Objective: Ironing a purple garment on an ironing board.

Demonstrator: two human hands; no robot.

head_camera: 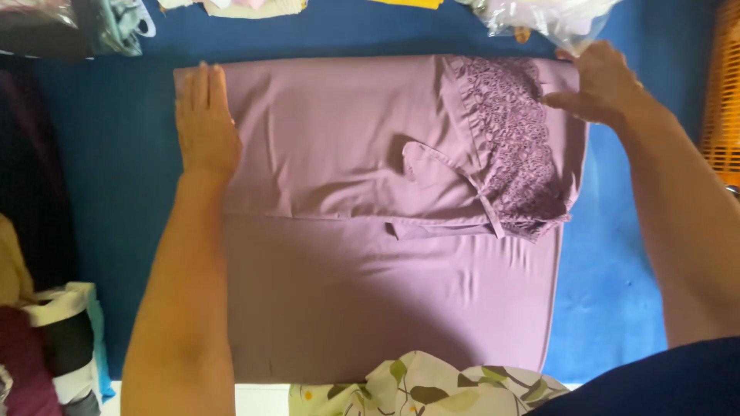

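Note:
A mauve garment [370,262] lies spread flat on a blue cloth-covered surface [116,169], its upper part folded over the lower. A lace-trimmed panel [512,139] with a thin strap sits on the fold at the right. My left hand [204,119] rests palm down, fingers together, on the garment's far left corner. At the far right corner, my right hand [601,85] presses flat on the cloth next to the lace.
A clear plastic bag [547,17] lies beyond the garment at top right. Folded clothes [116,23] sit at top left, and a pile of fabrics [46,339] at lower left. A leaf-printed cloth [432,389] is at the near edge. An orange slatted object [724,92] stands far right.

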